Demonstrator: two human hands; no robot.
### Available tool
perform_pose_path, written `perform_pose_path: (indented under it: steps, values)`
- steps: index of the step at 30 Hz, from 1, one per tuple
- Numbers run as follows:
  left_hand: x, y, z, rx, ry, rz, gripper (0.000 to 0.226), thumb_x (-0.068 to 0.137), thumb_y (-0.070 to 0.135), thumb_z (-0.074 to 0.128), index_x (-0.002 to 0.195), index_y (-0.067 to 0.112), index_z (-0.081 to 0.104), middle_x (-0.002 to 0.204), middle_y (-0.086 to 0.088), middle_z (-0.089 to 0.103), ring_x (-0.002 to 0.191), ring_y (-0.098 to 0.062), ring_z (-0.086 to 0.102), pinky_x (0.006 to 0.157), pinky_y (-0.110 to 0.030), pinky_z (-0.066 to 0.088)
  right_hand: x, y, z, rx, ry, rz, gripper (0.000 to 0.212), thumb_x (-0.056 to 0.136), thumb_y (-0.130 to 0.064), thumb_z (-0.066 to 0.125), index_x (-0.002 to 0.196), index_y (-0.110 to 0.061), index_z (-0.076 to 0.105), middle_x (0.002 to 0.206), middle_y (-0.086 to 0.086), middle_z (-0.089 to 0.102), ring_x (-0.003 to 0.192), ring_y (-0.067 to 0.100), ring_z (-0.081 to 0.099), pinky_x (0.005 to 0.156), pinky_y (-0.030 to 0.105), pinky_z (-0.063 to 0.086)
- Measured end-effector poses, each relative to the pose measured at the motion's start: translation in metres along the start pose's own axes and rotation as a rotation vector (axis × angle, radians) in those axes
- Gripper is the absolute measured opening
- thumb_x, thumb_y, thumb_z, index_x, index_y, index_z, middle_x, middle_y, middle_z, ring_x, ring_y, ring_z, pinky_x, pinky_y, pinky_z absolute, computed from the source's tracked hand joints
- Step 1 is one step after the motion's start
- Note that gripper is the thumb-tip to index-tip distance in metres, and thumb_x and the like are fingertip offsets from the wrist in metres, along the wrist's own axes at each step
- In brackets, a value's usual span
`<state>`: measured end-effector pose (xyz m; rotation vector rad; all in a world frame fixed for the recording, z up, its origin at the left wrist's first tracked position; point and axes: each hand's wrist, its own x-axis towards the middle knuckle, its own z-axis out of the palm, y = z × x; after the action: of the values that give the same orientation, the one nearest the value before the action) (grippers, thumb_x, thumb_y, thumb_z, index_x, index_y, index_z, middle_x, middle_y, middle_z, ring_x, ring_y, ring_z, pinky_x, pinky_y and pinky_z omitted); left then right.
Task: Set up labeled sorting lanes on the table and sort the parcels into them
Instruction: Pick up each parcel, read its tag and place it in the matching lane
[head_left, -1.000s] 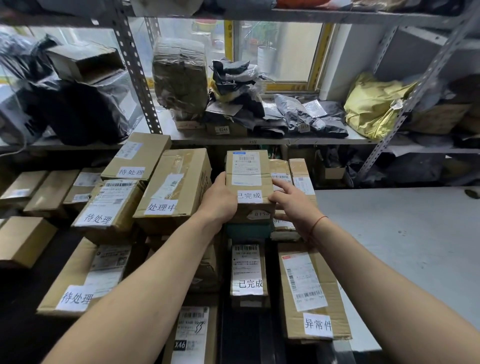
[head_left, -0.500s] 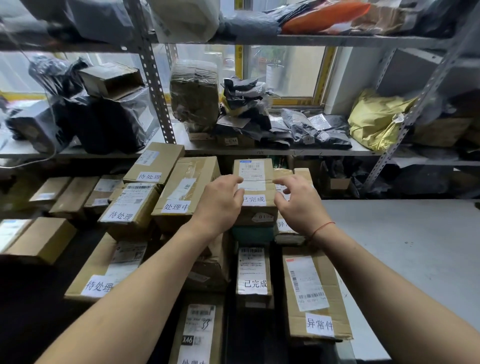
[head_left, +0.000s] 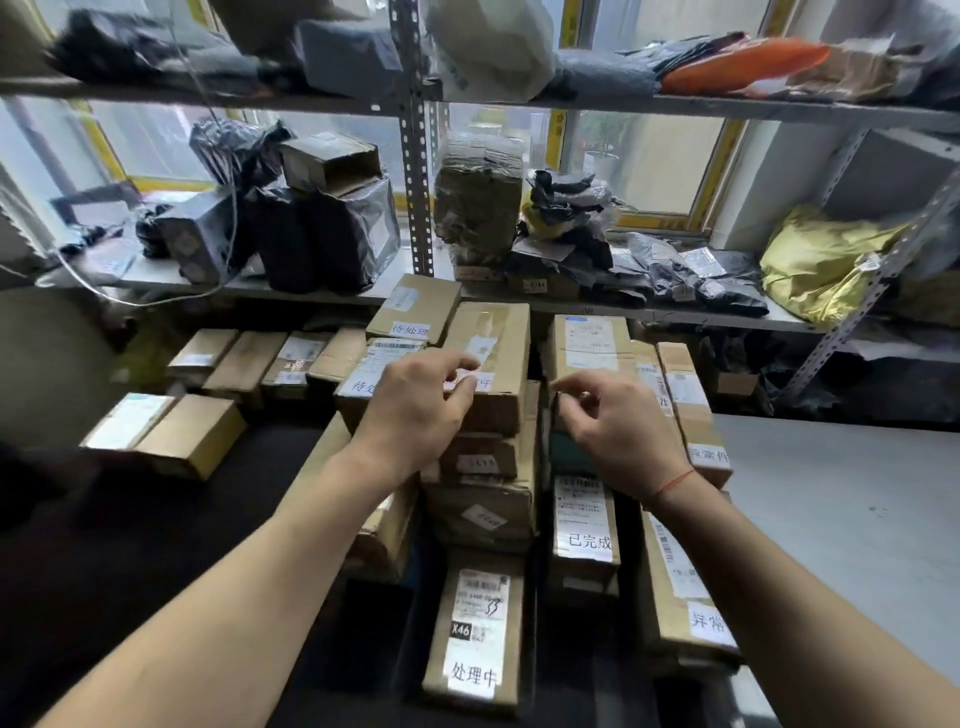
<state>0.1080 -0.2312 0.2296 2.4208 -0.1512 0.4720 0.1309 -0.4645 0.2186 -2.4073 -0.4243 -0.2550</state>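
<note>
Behind the worktop (head_left: 857, 519), metal shelving (head_left: 415, 182) carried bagged goods. Your left hand (head_left: 415, 410) and right hand (head_left: 618, 426) hovered loosely curled, holding nothing, near the labeled parcel (head_left: 592, 345) atop the middle stack. A second earlier both had gripped its sides; now they had let go.

We count two bare hands, the left hand (head_left: 415, 410) and the right hand (head_left: 618, 426), both hovering with loosely curled fingers and holding nothing. On the counter (head_left: 857, 509) we count roughly sixteen brown cardboard parcels (head_left: 488, 364); the stacks hide some, so the total is uncertain. We can read seven white handwritten lane labels (head_left: 589, 540) on them. On the metal shelf (head_left: 675, 312) behind, we count one crumpled yellow plastic bag (head_left: 821, 265) and one orange mailer (head_left: 743, 62).
</note>
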Motion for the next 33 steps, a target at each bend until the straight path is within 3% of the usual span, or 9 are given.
perform_pose_path:
  steps: [1,3,8,13,16,22,33]
  values:
    - [-0.005,-0.014,-0.010,0.005,-0.006,0.008,0.025,0.102,0.025,0.068,0.124,0.016,0.076,0.110,-0.002,0.076,0.099,-0.017,0.067,0.091,-0.037,0.056,-0.003,-0.013,0.009,0.003,0.005,0.000,0.020,0.102,-0.023,0.063,0.117,-0.020,0.076,0.098,-0.009,0.071,0.089,0.002,0.065,0.076,0.010,0.048]
    - [-0.016,-0.046,-0.030,0.014,-0.021,0.022,0.023,0.100,0.023,0.070,0.119,0.014,0.077,0.110,-0.003,0.076,0.102,-0.021,0.068,0.095,-0.039,0.055,-0.006,-0.042,0.032,0.010,0.034,0.000,0.021,0.102,-0.022,0.064,0.117,-0.020,0.077,0.100,-0.006,0.073,0.090,0.006,0.067,0.080,0.018,0.055]
    - [-0.041,-0.136,-0.090,0.064,-0.086,-0.007,0.022,0.099,0.027,0.069,0.118,0.016,0.076,0.112,-0.002,0.074,0.108,-0.021,0.063,0.089,-0.024,0.042,-0.003,-0.125,0.098,0.024,0.068,0.015,0.019,0.102,-0.021,0.065,0.116,-0.022,0.077,0.103,-0.008,0.073,0.092,0.009,0.068,0.086,0.027,0.057]
    - [-0.049,-0.214,-0.132,0.093,-0.094,-0.081,0.032,0.101,0.030,0.067,0.130,0.019,0.072,0.127,-0.003,0.072,0.122,-0.023,0.059,0.103,-0.036,0.046,0.014,-0.189,0.172,0.002,-0.019,-0.014,0.021,0.101,-0.021,0.064,0.119,-0.019,0.075,0.109,-0.004,0.072,0.097,0.012,0.065,0.089,0.030,0.054]
    - [-0.048,-0.252,-0.141,0.110,-0.121,-0.132,0.035,0.101,0.032,0.066,0.134,0.021,0.071,0.131,0.000,0.071,0.125,-0.022,0.058,0.105,-0.034,0.044,0.033,-0.208,0.221,-0.030,-0.086,-0.041,0.025,0.097,-0.019,0.064,0.119,-0.021,0.075,0.105,-0.006,0.067,0.093,0.012,0.061,0.090,0.034,0.054]
    - [-0.042,-0.328,-0.154,0.161,-0.150,-0.272,0.037,0.099,0.032,0.068,0.135,0.020,0.069,0.130,-0.001,0.072,0.124,-0.025,0.060,0.107,-0.041,0.049,0.083,-0.231,0.307,0.013,-0.230,-0.021,0.031,0.101,-0.026,0.061,0.130,-0.023,0.070,0.122,-0.002,0.068,0.111,0.014,0.064,0.101,0.033,0.052]
    - [-0.022,-0.475,-0.185,0.201,-0.186,-0.431,0.046,0.098,0.029,0.070,0.140,0.014,0.064,0.138,-0.006,0.067,0.129,-0.030,0.059,0.112,-0.041,0.045,0.153,-0.273,0.429,-0.002,-0.433,0.085,0.038,0.100,-0.027,0.059,0.137,-0.020,0.067,0.130,0.001,0.067,0.118,0.019,0.065,0.106,0.037,0.053]
